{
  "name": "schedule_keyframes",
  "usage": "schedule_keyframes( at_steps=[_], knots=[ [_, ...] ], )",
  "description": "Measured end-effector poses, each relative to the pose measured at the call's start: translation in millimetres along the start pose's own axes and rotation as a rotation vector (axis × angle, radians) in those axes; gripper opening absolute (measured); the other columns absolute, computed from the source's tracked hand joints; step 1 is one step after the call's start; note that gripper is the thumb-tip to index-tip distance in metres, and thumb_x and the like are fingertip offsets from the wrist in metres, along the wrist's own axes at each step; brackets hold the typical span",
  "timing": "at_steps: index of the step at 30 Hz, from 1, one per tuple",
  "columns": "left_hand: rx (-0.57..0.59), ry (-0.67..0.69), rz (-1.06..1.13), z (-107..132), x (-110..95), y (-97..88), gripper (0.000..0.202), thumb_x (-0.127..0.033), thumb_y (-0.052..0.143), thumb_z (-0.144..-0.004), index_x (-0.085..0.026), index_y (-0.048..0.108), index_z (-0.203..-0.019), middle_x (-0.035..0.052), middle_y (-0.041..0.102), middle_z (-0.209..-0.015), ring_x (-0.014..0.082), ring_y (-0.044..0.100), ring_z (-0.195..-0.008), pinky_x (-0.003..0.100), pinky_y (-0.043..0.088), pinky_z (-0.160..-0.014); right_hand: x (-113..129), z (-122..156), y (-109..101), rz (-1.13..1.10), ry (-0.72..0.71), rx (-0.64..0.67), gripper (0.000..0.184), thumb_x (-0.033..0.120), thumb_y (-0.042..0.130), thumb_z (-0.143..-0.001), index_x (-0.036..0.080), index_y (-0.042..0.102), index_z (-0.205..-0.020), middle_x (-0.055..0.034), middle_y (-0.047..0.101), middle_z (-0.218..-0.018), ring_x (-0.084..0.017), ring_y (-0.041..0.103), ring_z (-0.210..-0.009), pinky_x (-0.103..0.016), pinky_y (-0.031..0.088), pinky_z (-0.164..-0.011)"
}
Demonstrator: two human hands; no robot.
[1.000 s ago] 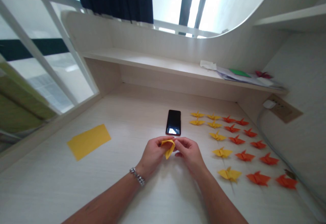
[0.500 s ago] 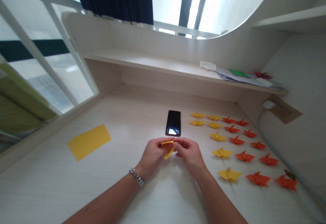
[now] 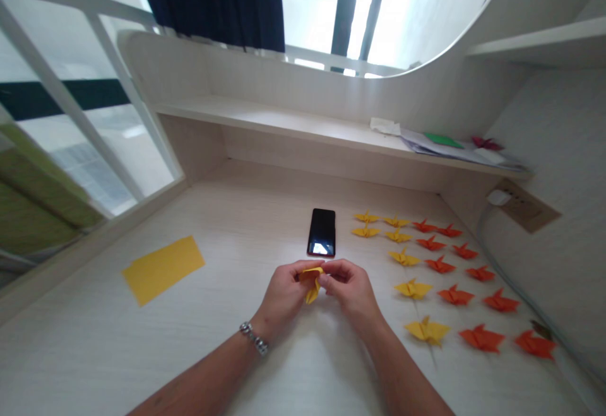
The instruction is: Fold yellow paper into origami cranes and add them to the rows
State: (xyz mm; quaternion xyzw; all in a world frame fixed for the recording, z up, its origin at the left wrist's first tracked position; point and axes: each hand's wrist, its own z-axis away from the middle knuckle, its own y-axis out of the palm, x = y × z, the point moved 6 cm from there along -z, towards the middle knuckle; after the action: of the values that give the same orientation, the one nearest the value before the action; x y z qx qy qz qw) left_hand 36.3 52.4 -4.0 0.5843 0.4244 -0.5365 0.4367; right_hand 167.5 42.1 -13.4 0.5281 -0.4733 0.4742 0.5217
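Between both hands is a partly folded piece of yellow origami paper, held above the desk. My left hand, with a silver bracelet at its wrist, pinches the paper's left side. The thumb and fingers of my right hand grip its upper right edge. Some of the fingertips are hidden behind the paper. Just beyond the hands lies a black phone. On the right stand rows of finished paper cranes, yellow ones nearer to my hand and orange ones farther right.
Flat yellow sheets lie on the desk at left. A shelf runs along the back, holding papers and a crumpled tissue. A cable hangs from a wall socket at right.
The yellow paper looks slightly more opened at its lower part, and my right fingers have shifted a little along its edge. The whole view has tilted slightly.
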Motion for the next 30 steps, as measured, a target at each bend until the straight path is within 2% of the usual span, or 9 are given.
schedule_keyframes(
  at_steps=[4, 8, 14, 30],
  knots=[
    [0.025, 0.063, -0.043, 0.7, -7.7, 1.7, 0.029, -0.034, 0.064, -0.077, -0.017, 0.073, -0.099, 0.0112, 0.070, -0.107, 0.0241, 0.064, -0.098, 0.033, 0.050, -0.085, 0.8, 0.6, -2.1, -0.003, 0.002, -0.021, 0.029, 0.032, 0.079, -0.061, 0.015, 0.069, -0.082, -0.0038, 0.068, -0.073, -0.015, 0.060, -0.062, -0.025, 0.047, -0.056],
    [0.033, 0.054, -0.082, 0.8, -8.7, 2.8, 0.030, -0.033, 0.061, -0.081, -0.017, 0.072, -0.103, 0.0121, 0.069, -0.109, 0.0243, 0.064, -0.097, 0.033, 0.051, -0.084, 1.2, 1.5, -2.5, 0.009, 0.003, -0.018, 0.026, 0.031, 0.077, -0.064, 0.015, 0.070, -0.083, -0.0047, 0.069, -0.076, -0.016, 0.061, -0.066, -0.025, 0.047, -0.057],
    [-0.021, 0.036, -0.111, 1.2, -6.1, -0.6, 0.028, -0.027, 0.063, -0.077, -0.016, 0.072, -0.102, 0.0115, 0.070, -0.107, 0.0244, 0.065, -0.097, 0.034, 0.051, -0.086, 0.4, 2.9, -0.7, 0.073, -0.007, -0.032, 0.026, 0.035, 0.074, -0.068, 0.015, 0.072, -0.085, -0.0061, 0.071, -0.077, -0.017, 0.063, -0.068, -0.025, 0.047, -0.057],
    [0.020, 0.037, -0.034, 2.7, -6.9, 4.1, 0.035, -0.024, 0.069, -0.074, -0.014, 0.069, -0.107, 0.0148, 0.064, -0.119, 0.0263, 0.063, -0.101, 0.035, 0.050, -0.088, 11.5, 5.8, -4.4, 0.184, -0.109, -0.141, 0.020, 0.030, 0.067, -0.075, 0.017, 0.075, -0.087, -0.0067, 0.074, -0.079, -0.020, 0.064, -0.070, -0.029, 0.050, -0.064]
  ],
)
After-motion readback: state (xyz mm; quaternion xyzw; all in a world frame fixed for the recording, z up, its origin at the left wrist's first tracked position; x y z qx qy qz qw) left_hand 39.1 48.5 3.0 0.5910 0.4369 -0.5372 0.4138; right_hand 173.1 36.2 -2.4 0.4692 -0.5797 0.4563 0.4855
